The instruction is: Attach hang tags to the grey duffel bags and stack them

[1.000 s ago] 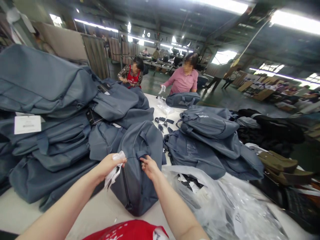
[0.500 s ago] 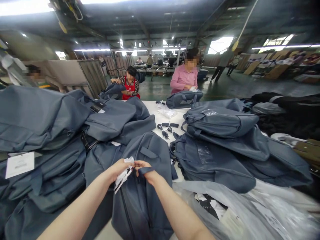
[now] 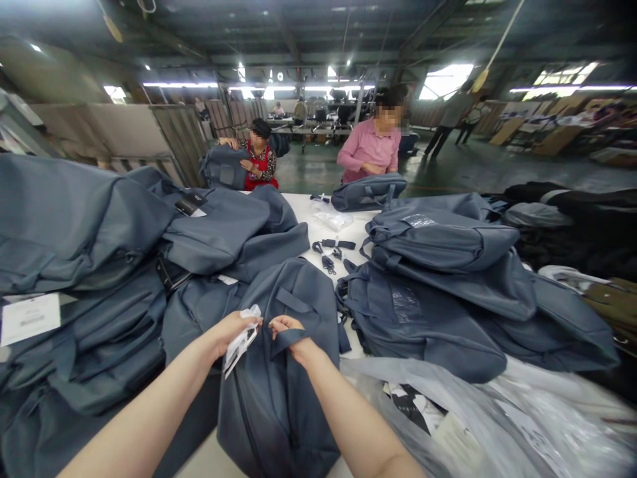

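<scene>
A dark blue-grey bag (image 3: 311, 292) lies on the table in front of me, its zipper running towards me. My left hand (image 3: 233, 333) is closed on a bunch of white hang tags (image 3: 239, 348), some with dark print, together with thin clear plastic. Just right of it, over the middle of the bag, my right hand (image 3: 288, 332) has its fingertips pinched; anything between them is too small to make out. The bag's strap handle (image 3: 289, 340) crosses that hand near the wrist. A small gap separates the two hands.
Blue-grey bags (image 3: 213, 226) are piled on my left, more bags (image 3: 438, 305) on my right. Dark straps with clips (image 3: 326, 255) lie on the white table (image 3: 298, 202). Clear plastic (image 3: 542, 425) spreads at lower right. Two co-workers handle bags across the table.
My hands have moved slightly apart, the left one shifting left with the tags. The co-worker in the red apron has raised and turned a bag. My view has shifted slightly.
</scene>
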Motion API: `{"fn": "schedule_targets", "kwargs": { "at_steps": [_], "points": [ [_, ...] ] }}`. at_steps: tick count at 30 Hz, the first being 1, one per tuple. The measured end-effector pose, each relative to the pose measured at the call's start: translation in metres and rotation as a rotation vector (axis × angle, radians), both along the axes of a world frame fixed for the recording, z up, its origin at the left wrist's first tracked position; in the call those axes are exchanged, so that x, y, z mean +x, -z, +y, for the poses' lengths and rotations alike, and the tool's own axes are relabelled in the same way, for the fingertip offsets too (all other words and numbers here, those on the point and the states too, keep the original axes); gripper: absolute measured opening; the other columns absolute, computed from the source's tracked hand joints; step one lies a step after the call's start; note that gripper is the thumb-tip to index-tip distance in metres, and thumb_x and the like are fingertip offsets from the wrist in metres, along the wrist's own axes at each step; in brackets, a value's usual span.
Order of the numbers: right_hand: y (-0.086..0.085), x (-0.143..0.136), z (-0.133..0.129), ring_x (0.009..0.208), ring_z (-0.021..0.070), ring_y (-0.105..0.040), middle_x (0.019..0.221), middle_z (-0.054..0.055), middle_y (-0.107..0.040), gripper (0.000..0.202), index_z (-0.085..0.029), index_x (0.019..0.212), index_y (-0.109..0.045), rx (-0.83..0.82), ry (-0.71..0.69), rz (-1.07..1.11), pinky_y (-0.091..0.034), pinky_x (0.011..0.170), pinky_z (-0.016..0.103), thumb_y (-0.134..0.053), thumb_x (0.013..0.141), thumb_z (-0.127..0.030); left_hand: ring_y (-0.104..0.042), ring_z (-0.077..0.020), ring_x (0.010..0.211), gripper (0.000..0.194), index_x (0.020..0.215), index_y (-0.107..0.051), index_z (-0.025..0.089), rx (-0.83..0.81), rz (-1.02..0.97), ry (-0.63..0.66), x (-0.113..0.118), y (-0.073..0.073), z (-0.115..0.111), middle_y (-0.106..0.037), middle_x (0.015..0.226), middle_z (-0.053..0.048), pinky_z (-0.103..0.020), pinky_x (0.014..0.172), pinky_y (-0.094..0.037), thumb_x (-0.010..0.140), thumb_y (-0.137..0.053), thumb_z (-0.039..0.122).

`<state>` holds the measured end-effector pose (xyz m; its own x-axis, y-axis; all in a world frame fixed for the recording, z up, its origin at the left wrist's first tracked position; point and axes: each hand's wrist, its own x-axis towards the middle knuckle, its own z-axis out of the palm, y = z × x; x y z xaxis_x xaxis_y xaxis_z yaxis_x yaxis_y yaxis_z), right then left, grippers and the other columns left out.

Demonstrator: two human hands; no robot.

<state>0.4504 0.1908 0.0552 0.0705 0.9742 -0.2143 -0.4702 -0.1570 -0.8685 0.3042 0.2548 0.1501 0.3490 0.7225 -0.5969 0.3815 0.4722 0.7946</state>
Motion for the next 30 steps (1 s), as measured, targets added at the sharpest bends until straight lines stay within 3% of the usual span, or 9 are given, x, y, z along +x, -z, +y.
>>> {"fn": "schedule_targets", "kwargs": {
  "at_steps": [6,9,13,16,20,22,25,28,30],
  "points": [
    [-0.003,-0.008,0.001,0.044,0.0058,-0.038,0.054,-0.005,-0.054,0.034,-0.015,0.079,-0.065,0.03,-0.054,0.179,-0.029,0.045,0.02,-0.079,0.058,-0.038,-0.062,-0.0198,0.056,0.036,0.072,-0.061,0.013,0.085,-0.001,0.021,0.002,0.0,-0.006,-0.068,0.062,-0.007,-0.029,0.056,-0.048,0.052,-0.072,0.041],
    [-0.003,-0.006,0.002,0.041,0.0054,-0.032,0.047,-0.007,-0.045,0.031,-0.015,0.074,-0.063,0.04,-0.098,0.242,-0.028,0.043,0.021,-0.077,0.063,-0.04,-0.062,-0.0211,0.059,0.041,0.074,-0.061,0.013,0.176,0.062,0.091,0.0,0.003,-0.007,-0.068,0.066,-0.008,-0.03,0.057,-0.048,0.057,-0.068,0.05],
    [0.0,0.011,-0.001,0.058,0.0103,-0.05,0.07,0.002,-0.059,0.038,-0.018,0.062,-0.049,0.004,-0.13,0.313,-0.044,0.058,0.025,-0.062,0.076,-0.051,-0.063,-0.0232,0.073,0.033,0.068,-0.059,0.017,0.372,0.254,0.234,-0.002,0.014,-0.005,-0.067,0.068,-0.006,-0.028,0.065,-0.045,0.067,-0.064,0.05],
    [0.012,0.027,-0.002,0.062,0.0115,-0.053,0.081,0.006,-0.063,0.046,-0.019,0.053,-0.039,-0.084,-0.077,0.209,-0.045,0.058,0.025,-0.056,0.08,-0.052,-0.062,-0.0268,0.091,0.023,0.066,-0.058,0.019,0.542,0.448,0.334,0.0,0.027,-0.009,-0.066,0.075,-0.009,-0.03,0.078,-0.042,0.074,-0.062,0.04],
    [0.038,0.034,-0.004,0.048,0.0086,-0.042,0.053,-0.001,-0.053,0.045,-0.018,0.051,-0.047,-0.139,0.007,0.036,-0.035,0.048,0.022,-0.066,0.071,-0.053,-0.059,-0.0296,0.102,0.013,0.084,-0.061,0.018,0.697,0.544,0.534,0.001,0.034,-0.022,-0.065,0.095,-0.015,-0.039,0.091,-0.038,0.077,-0.056,0.028],
    [0.047,0.031,-0.006,0.047,0.0082,-0.04,0.046,-0.004,-0.047,0.04,-0.016,0.052,-0.054,-0.137,0.029,-0.059,-0.032,0.049,0.022,-0.071,0.064,-0.05,-0.059,-0.0307,0.101,0.019,0.09,-0.061,0.017,0.74,0.533,0.646,0.0,0.031,-0.027,-0.065,0.098,-0.015,-0.041,0.094,-0.037,0.073,-0.059,0.027],
    [0.053,0.026,-0.008,0.047,0.0079,-0.038,0.044,-0.006,-0.045,0.039,-0.015,0.053,-0.058,-0.125,0.012,-0.163,-0.029,0.049,0.022,-0.073,0.059,-0.05,-0.06,-0.0344,0.097,0.04,0.093,-0.063,0.018,0.754,0.505,0.777,0.0,0.025,-0.034,-0.066,0.095,-0.014,-0.042,0.093,-0.039,0.06,-0.072,0.038],
    [0.053,0.022,-0.008,0.048,0.0085,-0.039,0.046,-0.006,-0.048,0.036,-0.015,0.054,-0.059,-0.097,-0.028,-0.233,-0.031,0.05,0.023,-0.072,0.06,-0.048,-0.059,-0.0384,0.099,0.053,0.091,-0.064,0.018,0.695,0.488,0.737,0.006,0.022,-0.037,-0.067,0.093,-0.015,-0.044,0.095,-0.038,0.047,-0.079,0.044],
    [0.051,0.021,-0.011,0.051,0.0101,-0.043,0.049,-0.005,-0.051,0.031,-0.017,0.054,-0.059,-0.069,-0.032,-0.279,-0.034,0.053,0.024,-0.072,0.061,-0.044,-0.06,-0.0382,0.098,0.034,0.081,-0.065,0.017,0.632,0.484,0.646,0.011,0.024,-0.033,-0.068,0.088,-0.017,-0.046,0.093,-0.038,0.058,-0.072,0.042]
  ]
}}
